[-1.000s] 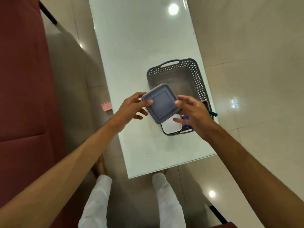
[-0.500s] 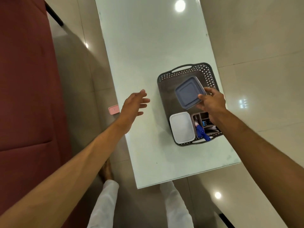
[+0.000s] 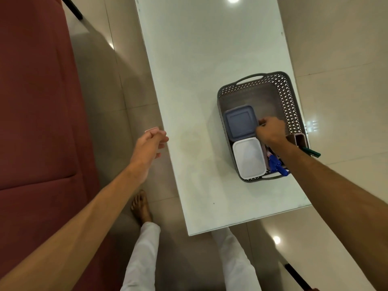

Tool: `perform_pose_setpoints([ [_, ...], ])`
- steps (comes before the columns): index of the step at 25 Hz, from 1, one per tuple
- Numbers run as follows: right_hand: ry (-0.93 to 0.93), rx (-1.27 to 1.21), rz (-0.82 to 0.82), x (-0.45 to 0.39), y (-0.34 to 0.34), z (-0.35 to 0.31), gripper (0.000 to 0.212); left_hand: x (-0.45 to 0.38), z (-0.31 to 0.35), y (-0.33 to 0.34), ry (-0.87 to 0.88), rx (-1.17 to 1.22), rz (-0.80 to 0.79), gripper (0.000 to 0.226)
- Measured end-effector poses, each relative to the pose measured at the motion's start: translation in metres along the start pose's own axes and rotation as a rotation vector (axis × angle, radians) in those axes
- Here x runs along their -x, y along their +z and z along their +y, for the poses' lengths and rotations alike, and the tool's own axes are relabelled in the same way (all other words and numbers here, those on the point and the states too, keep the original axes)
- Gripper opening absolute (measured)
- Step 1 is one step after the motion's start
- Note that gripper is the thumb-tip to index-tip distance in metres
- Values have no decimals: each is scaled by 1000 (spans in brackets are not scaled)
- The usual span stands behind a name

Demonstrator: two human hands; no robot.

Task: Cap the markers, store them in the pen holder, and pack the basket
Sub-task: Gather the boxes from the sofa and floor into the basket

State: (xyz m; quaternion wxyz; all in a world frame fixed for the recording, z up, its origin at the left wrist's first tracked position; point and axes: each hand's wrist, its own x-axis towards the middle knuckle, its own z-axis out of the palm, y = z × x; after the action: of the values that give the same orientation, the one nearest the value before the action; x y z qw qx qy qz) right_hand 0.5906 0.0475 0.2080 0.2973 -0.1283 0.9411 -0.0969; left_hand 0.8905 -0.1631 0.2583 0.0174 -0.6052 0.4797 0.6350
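A grey perforated basket (image 3: 291,97) stands on the white table (image 3: 199,70), near its right edge. Inside it a blue-grey lidded box (image 3: 239,121) lies flat against the left wall, with a white lidded box (image 3: 248,157) just in front of it. My right hand (image 3: 271,131) reaches into the basket, its curled fingers on the blue-grey box's right edge. A brownish pen holder (image 3: 299,139) sits at the basket's near right, mostly hidden by my forearm. Blue markers (image 3: 275,163) and a green marker (image 3: 312,152) stick out of it. My left hand (image 3: 150,145) hovers over the table's left edge, holding nothing.
A dark red sofa (image 3: 31,101) fills the left side. A small pink object (image 3: 150,129) lies on the tiled floor, partly behind my left hand. My legs and a bare foot (image 3: 141,208) are by the table's near end.
My left hand let go of the blue-grey box and pulled back to the left. My right hand carried the box over the basket and lowered it in, behind the white box.
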Motion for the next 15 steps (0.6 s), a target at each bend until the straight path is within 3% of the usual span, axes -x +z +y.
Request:
perform_pose_setpoints([
  [5, -61, 256, -173, 5, -9, -3, 32, 4, -20, -42, 22, -101, 41, 14],
  [8, -155, 423, -130, 27, -13, -21, 36, 6, -40, -76, 37, -170, 85, 11],
  [11, -385, 324, -57, 65, 0, -53, 42, -1, -72, -107, 35, -262, 123, 11],
  [15, -777, 319, -203, 96, 37, -111, 43, -61, -133, -143, 21, -512, 43, 18],
])
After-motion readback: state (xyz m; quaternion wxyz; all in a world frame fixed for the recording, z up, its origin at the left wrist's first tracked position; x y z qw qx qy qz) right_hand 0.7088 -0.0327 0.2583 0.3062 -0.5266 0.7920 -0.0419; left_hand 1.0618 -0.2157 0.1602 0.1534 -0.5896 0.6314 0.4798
